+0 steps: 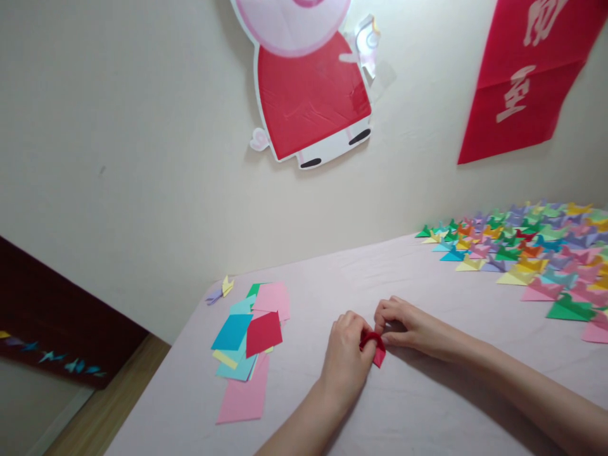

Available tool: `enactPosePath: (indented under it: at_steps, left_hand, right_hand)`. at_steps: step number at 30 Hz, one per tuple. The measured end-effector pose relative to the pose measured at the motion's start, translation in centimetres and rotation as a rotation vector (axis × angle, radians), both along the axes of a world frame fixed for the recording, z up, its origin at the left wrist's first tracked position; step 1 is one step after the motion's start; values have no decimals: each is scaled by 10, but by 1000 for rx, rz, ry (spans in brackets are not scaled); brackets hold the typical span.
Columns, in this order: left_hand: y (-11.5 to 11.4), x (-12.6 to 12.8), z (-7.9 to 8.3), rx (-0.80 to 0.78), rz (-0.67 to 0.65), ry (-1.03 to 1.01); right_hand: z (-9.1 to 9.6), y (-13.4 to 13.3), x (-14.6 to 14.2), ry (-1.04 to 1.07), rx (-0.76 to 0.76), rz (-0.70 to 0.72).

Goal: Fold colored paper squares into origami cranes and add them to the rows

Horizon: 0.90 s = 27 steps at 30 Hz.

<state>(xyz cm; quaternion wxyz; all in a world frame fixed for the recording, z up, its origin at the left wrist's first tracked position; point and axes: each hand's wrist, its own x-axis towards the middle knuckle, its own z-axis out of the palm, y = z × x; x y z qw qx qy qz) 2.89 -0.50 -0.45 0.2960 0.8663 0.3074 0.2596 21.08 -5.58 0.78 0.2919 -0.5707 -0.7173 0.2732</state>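
Note:
A small folded piece of red paper (375,346) lies on the pale pink table (427,405) near the middle. My left hand (346,356) pinches its left side with curled fingers. From the right, my right hand (403,324) presses its fingertips on the same paper, fingers bent together. Both hands meet over the fold, and most of the paper is hidden under them.
A loose pile of coloured paper squares (249,342) lies to the left of my hands. Several folded paper cranes (532,256) cover the table's far right. Two small folded pieces (221,290) sit at the far left corner. A cartoon cut-out (308,88) and red banner (522,82) hang on the wall.

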Motion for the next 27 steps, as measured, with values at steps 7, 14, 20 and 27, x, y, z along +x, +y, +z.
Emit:
enactPosePath:
  at_steps: [7,14,20,27]
  left_hand:
    - [-2,0,-2,14,27,3]
    - [-1,0,-4,21,27,25]
    - [-1,-1,-2,14,19,36]
    - [5,-5,12,-88,-43,10]
  right_hand:
    - [3,-1,-3,-24,-1,-10]
    - [2,-1,-1,-29,-27,12]
    - [-3,0,-5,-48,-34,-37]
    - [-5,2,-14,-141,-31,-133]
